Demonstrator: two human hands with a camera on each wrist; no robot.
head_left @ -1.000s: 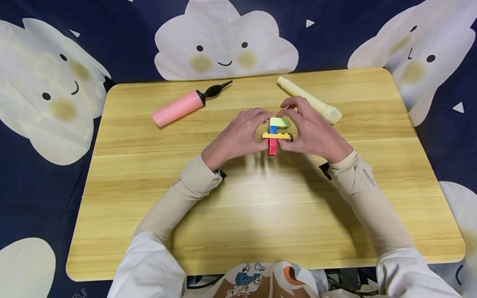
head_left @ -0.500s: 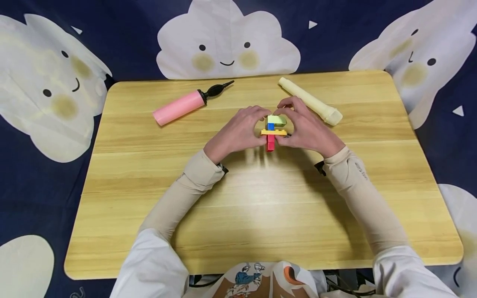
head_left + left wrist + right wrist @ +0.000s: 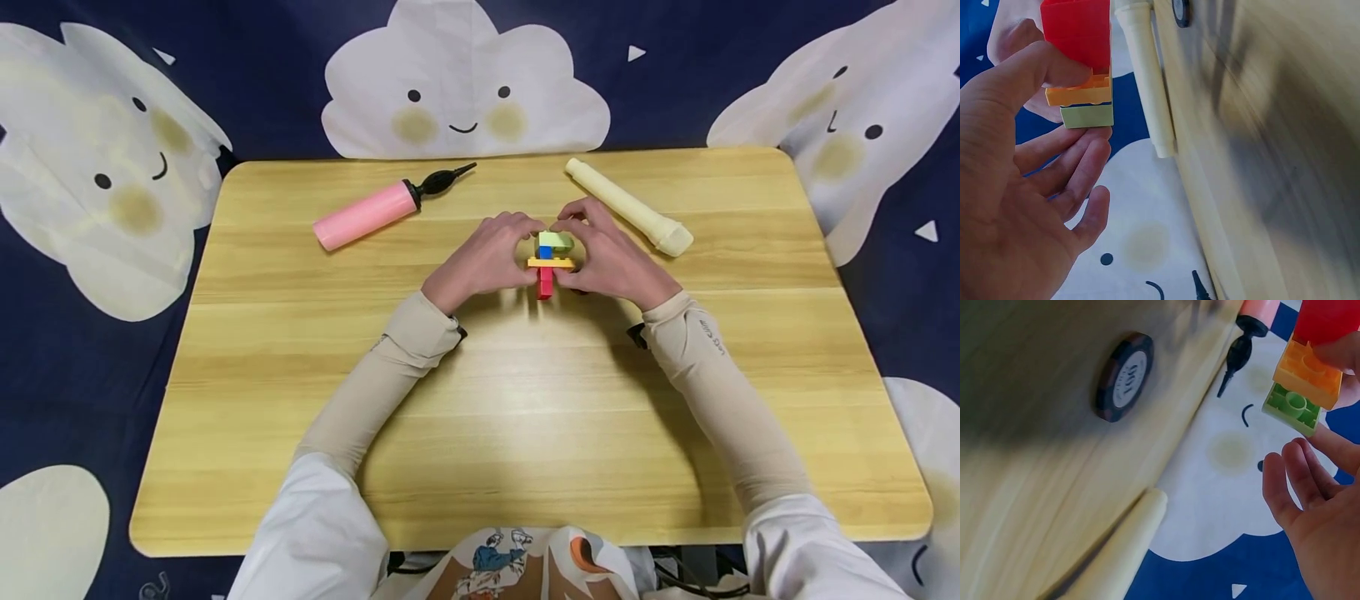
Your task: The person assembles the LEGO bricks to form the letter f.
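Note:
Between both hands is a small stack of toy building blocks. It has red blocks (image 3: pixel 544 285), a flat yellow-orange block (image 3: pixel 540 262), a blue block (image 3: pixel 545 252) and a light green block (image 3: pixel 557 240). My left hand (image 3: pixel 489 257) pinches it from the left; in the left wrist view its thumb presses the orange block (image 3: pixel 1079 95) and its fingertips touch the green block (image 3: pixel 1088 116). From the right, my right hand (image 3: pixel 611 258) pinches it too, thumb near the orange block (image 3: pixel 1307 372) and a finger at the green block (image 3: pixel 1291 409). Its other fingers extend loosely.
A black round chip marked 100 (image 3: pixel 1124 376) is on the wooden table (image 3: pixel 480 450) close to the right hand. Farther back are a pink hand pump (image 3: pixel 367 217) with a black nozzle and a cream tube (image 3: pixel 628 204). A cloud-patterned cloth (image 3: pixel 465 79) hangs behind.
Both hands keep hold of the block stack and have moved it slightly left and away from the body. The head view has shifted a little.

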